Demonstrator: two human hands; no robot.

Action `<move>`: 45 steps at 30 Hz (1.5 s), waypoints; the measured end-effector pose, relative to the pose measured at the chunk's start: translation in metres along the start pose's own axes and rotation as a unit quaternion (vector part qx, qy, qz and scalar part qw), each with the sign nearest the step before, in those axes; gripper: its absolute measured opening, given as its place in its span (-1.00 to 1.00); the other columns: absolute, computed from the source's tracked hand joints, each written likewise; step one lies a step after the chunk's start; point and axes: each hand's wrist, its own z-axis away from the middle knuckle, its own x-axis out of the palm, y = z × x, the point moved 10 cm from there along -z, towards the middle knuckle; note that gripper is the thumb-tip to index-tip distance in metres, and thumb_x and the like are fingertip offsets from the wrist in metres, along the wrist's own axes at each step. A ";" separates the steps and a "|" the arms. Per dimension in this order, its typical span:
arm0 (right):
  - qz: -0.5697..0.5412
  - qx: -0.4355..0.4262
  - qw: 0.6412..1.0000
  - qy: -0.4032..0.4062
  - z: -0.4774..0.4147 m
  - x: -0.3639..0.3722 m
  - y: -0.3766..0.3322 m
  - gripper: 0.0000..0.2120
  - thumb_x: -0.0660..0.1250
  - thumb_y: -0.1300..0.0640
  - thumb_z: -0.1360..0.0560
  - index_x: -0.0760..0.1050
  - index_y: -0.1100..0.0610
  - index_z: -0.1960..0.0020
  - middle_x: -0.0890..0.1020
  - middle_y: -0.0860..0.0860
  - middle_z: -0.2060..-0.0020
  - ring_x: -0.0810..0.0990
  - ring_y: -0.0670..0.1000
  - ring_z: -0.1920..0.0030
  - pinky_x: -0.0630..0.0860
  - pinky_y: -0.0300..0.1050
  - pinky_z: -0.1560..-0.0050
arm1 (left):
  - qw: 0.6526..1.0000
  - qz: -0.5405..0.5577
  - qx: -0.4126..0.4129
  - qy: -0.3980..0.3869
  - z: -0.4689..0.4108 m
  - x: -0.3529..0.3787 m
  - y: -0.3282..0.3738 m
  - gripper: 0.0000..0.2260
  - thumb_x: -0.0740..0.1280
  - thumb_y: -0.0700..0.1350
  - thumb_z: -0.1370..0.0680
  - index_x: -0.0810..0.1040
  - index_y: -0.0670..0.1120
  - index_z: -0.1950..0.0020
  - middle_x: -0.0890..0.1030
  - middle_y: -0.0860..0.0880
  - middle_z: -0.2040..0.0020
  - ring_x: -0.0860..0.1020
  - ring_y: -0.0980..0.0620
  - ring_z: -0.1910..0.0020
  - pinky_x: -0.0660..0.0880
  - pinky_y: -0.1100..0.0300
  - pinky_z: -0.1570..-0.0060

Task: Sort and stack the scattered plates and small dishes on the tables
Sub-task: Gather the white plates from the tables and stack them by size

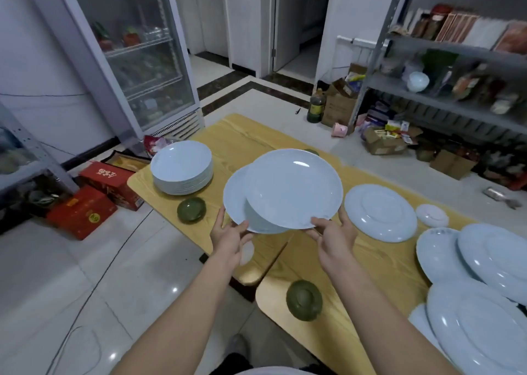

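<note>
left hand (228, 236): on my feed it grips the near-left rims of both raised plates, at about their 7 o'clock, thumb on top and fingers beneath.
right hand (333, 239): it grips the top plate's rim at 5 o'clock, thumb over the edge, fingers underneath.
top plate (293, 189): white, face up, slightly tilted, lying offset on the lower plate; I see it held mid-view above the bench.
lower plate (235, 200): white, mostly covered, showing only at the top plate's 9 o'clock.
stack of plates (182, 166): a tall, neat white pile at 10 o'clock from the top plate, near the bench's left edge and apart from the hands.
green dish (191, 209): upright, just at 6 o'clock of the stack of plates.
upturned green dish (304, 300): bottom up, at 6 o'clock from the top plate, between the forearms.
upturned plate (380, 212): face down, at 3 o'clock, just beside the right hand.
small white dish (432, 215): face down, just at 3 o'clock of the upturned plate.
loose plates (496, 257): several large white ones overlapping at 4 o'clock, running off the right edge.
bench (245, 137): light wood; I make out two tops meeting at a seam under the hands.
surroundings: glass-door fridge (137, 60) at 11 o'clock, metal shelf (456, 89) at 2 o'clock, red boxes (97, 192) on the floor at 9 o'clock.
</note>
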 end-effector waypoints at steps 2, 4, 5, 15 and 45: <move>-0.007 -0.006 1.000 0.021 -0.008 0.011 0.004 -0.16 0.37 0.55 -0.37 0.27 0.05 -0.54 0.59 0.04 -0.23 0.67 0.13 -0.05 0.67 0.04 0.13 | 1.000 -0.022 -0.011 -0.011 -0.021 0.000 0.013 -0.22 0.38 -0.46 -0.48 0.21 0.07 -0.57 0.55 -0.19 -0.32 0.62 -0.14 -0.14 0.65 0.00 0.11; -0.010 -0.009 0.999 0.046 -0.015 0.016 0.006 -0.16 0.37 0.55 -0.37 0.29 0.04 -0.53 0.59 -0.01 -0.18 0.67 0.09 -0.03 0.68 0.07 0.09 | 0.999 -0.040 -0.021 -0.015 -0.039 0.001 0.022 -0.21 0.38 -0.45 -0.49 0.19 0.07 -0.57 0.56 -0.19 -0.30 0.62 -0.15 -0.14 0.66 0.05 0.18; -0.012 -0.009 0.998 0.058 -0.018 0.017 0.007 -0.17 0.37 0.55 -0.37 0.30 0.04 -0.53 0.59 -0.05 -0.15 0.66 0.07 -0.02 0.68 0.08 0.08 | 0.998 -0.048 -0.027 -0.016 -0.046 0.002 0.024 -0.21 0.38 -0.45 -0.49 0.19 0.08 -0.57 0.56 -0.19 -0.30 0.62 -0.15 -0.15 0.66 0.08 0.20; -0.011 -0.020 0.994 0.104 -0.062 0.038 0.011 -0.16 0.34 0.58 -0.35 0.31 0.06 -0.53 0.60 -0.08 -0.06 0.68 0.10 0.02 0.68 0.06 0.20 | 0.995 -0.062 -0.077 -0.021 -0.106 0.018 0.026 -0.26 0.33 -0.47 -0.51 0.21 0.06 -0.57 0.56 -0.14 -0.31 0.61 -0.16 -0.15 0.62 -0.08 -0.04; 0.057 0.060 0.985 0.150 -0.116 0.035 0.075 -0.17 0.34 0.58 -0.35 0.29 0.10 -0.53 0.53 0.05 -0.25 0.64 0.06 0.02 0.66 -0.02 0.27 | 0.957 -0.279 -0.066 -0.042 -0.176 0.028 0.011 -0.39 0.37 -0.34 -0.55 0.32 0.09 -0.52 0.59 -0.16 -0.17 0.70 -0.10 0.13 0.64 0.08 0.30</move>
